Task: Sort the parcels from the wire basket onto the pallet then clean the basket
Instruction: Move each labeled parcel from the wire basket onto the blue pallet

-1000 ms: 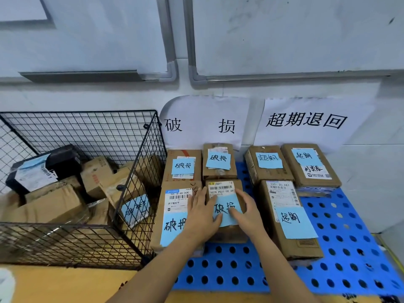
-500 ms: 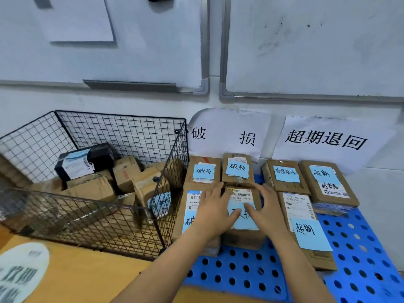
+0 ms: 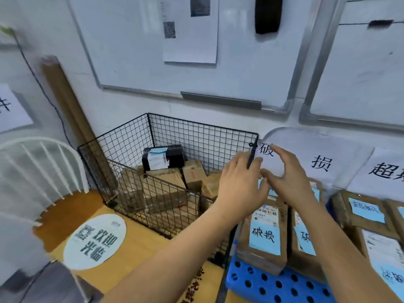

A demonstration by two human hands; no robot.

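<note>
The black wire basket (image 3: 131,149) stands on the floor, left of the blue perforated pallet (image 3: 273,285). Inside lie several brown cardboard parcels (image 3: 164,186) and one black parcel (image 3: 166,157) with a white label. On the pallet, brown parcels with blue handwritten notes (image 3: 264,237) sit in rows. My left hand (image 3: 238,182) hovers with relaxed fingers at the basket's right wall, holding nothing. My right hand (image 3: 286,173) is raised beside it, fingers spread and empty, above the pallet's back parcels.
White paper signs (image 3: 306,154) with black characters hang on the wall behind the pallet. A white chair back (image 3: 39,162) stands at the left, a cardboard tube (image 3: 72,119) leans by the basket, and a round white floor sticker (image 3: 94,241) lies in front.
Both hands have lifted off the parcel they were pressing on the pallet and moved up and left toward the basket. My view has swung left.
</note>
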